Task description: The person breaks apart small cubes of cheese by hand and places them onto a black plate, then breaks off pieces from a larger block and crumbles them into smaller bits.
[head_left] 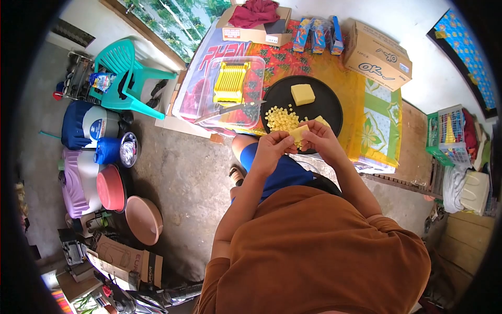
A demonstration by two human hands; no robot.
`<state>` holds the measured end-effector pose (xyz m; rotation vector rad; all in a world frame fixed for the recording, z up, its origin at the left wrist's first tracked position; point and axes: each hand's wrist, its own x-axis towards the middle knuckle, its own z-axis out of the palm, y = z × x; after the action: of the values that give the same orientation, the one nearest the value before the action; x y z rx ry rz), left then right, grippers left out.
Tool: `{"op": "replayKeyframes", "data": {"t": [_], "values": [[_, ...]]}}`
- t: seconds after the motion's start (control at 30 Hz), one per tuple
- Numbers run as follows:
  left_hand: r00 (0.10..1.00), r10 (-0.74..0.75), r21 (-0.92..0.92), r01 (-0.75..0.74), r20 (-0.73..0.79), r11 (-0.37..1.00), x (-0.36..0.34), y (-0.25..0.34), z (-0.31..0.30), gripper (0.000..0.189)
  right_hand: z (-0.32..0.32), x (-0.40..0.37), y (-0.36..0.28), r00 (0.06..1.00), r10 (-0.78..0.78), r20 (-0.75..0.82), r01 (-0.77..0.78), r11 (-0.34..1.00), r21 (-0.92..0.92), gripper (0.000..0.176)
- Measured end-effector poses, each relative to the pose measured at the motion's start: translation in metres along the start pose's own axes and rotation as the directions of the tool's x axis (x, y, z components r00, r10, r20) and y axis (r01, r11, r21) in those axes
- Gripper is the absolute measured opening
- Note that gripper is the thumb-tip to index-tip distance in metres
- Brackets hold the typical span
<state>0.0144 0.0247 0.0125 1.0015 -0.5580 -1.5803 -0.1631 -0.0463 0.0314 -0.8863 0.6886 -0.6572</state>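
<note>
Both hands hold a pale yellow slice of cheese (299, 133) over the near edge of a round black tray (330, 102). My left hand (276, 150) pinches its left side, and my right hand (325, 140) grips the right side with bent fingers. Small cheese cubes (281, 119) are heaped on the tray's left part, just beyond the hands. Farther back on the tray sits a cheese block (303, 94). Another cheese piece (321, 121) is partly hidden behind my right hand. Left of the tray, a knife (226, 111) lies across a clear plastic container (257, 70) holding a yellow slicer (230, 83).
Cardboard boxes (379, 56) and several blue packets (318, 36) stand at the table's back. A green plastic chair (125, 78) is to the left. Basins (144, 220) and bins line the left floor. A crate (451, 131) is at the right.
</note>
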Motion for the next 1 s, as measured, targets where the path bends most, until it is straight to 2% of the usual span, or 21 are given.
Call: {"op": "replayKeyframes", "data": {"t": [0.17,0.33,0.43,0.67,0.73,0.93,1.0], "values": [[0.998,-0.027,-0.104,0.033,0.058,0.994,-0.001,0.0,0.002,0.014,-0.002,-0.001,-0.001,0.999,0.025,0.031,-0.027,0.997,0.071,0.028],[0.997,-0.026,-0.118,0.034,0.066,0.992,-0.002,0.002,0.004,0.016,-0.006,0.0,-0.001,0.996,0.054,0.066,-0.063,0.987,0.148,0.025],[0.997,-0.028,-0.133,0.037,0.07,0.99,0.0,0.001,0.004,0.017,-0.005,0.0,-0.002,0.997,0.053,0.048,-0.062,0.976,0.207,0.024],[0.999,-0.027,-0.113,0.03,0.035,0.993,0.002,0.0,0.004,0.017,-0.002,0.001,-0.004,0.997,0.073,-0.004,-0.071,0.976,0.207,0.02],[0.999,0.02,0.064,-0.018,-0.034,0.998,0.002,-0.001,0.004,0.017,-0.006,0.001,0.0,0.998,0.067,-0.01,-0.064,0.978,0.2,0.02],[0.988,0.14,0.433,-0.098,-0.065,0.896,0.001,-0.003,0.007,0.02,-0.001,0.0,-0.002,0.996,0.084,-0.031,-0.088,0.98,-0.178,0.02],[0.977,0.207,0.488,-0.156,-0.052,0.859,0.002,-0.009,0.007,0.019,0.0,0.002,-0.004,0.993,0.116,-0.014,-0.114,0.942,-0.315,0.022]]}}
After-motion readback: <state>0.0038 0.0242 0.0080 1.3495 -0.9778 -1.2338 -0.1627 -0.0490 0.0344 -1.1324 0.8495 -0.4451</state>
